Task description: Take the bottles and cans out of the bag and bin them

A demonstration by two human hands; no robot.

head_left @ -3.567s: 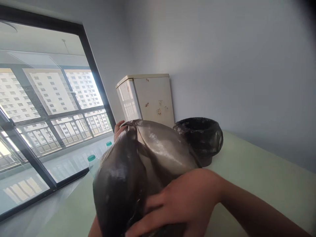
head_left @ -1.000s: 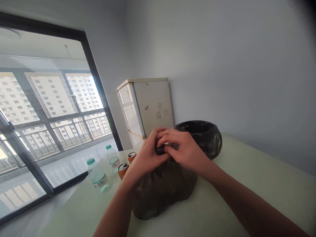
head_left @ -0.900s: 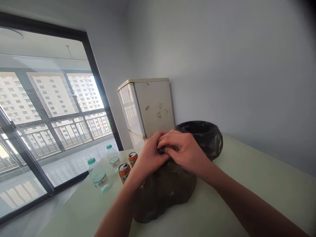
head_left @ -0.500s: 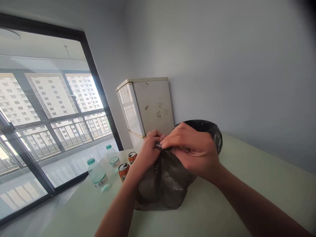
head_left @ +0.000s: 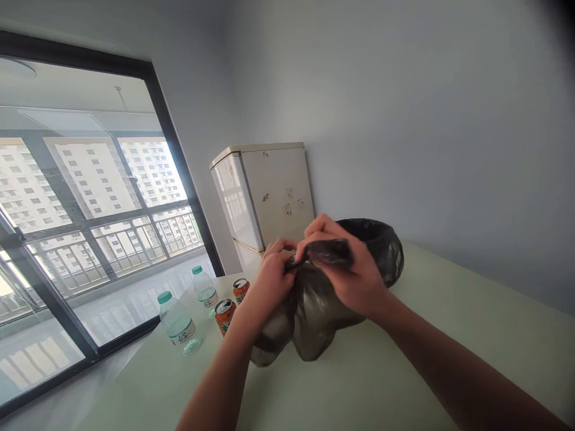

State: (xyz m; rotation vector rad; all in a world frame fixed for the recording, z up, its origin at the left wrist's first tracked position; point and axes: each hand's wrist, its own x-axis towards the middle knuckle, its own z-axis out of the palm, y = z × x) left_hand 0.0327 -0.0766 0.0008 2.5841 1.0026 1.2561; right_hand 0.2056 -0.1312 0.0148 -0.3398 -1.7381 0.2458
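Observation:
A dark plastic garbage bag hangs bunched from both hands, its filled lower part close above the table. My left hand is closed around the gathered neck of the bag. Beside it, my right hand grips the bag's upper end, and a dark flap of plastic sticks out over its fingers. Part of the neck is hidden behind the fingers. Left of my left forearm stand two orange cans, the nearer can and the farther can.
Two clear bottles with green caps, a nearer bottle and a farther bottle, stand at the table's left side. A bin lined with black plastic is behind my right hand. Past the pale table stands a white refrigerator.
The bag has been drawn up and its bottom now sits higher, split into two bulges. My right hand has turned and shifted slightly left, with a plastic flap now showing over it.

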